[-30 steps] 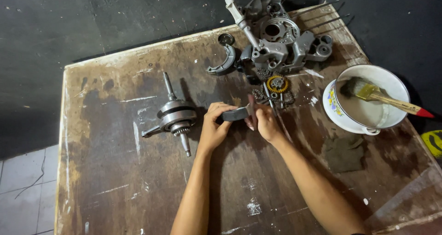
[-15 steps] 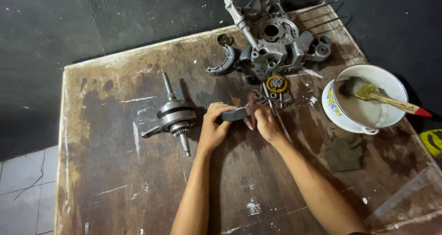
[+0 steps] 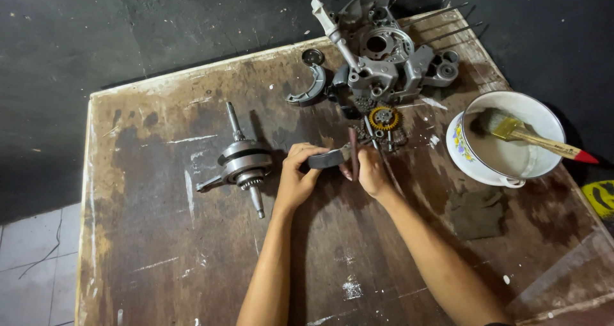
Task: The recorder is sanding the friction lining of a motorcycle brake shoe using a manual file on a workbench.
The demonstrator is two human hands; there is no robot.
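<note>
**Both hands on a curved metal piece at mid-table**

Head view: my left hand (image 3: 295, 176) and my right hand (image 3: 369, 171) meet at the centre of the frame over the worn brown wooden table (image 3: 160, 256). Between them I hold a short, curved, dark grey metal piece (image 3: 327, 158). Its long axis runs left to right across the picture, almost level. My left fingers are wrapped over its left end, thumb underneath, closed on it. My right fingers pinch a thin reddish-brown strip (image 3: 352, 152) that stands nearly upright at the piece's right end, touching it; they are narrow, closed on the strip. Both hands are equally close to the piece, one at each end.

Left of my left hand, near it but apart, lies a steel crankshaft with round webs and long stubs (image 3: 242, 162). At upper centre sits a grey cast engine case (image 3: 384, 64) with small gears below it. At right stands a white enamel bowl (image 3: 511, 112) with a yellow-ferruled brush (image 3: 531, 137) resting in it.
</note>
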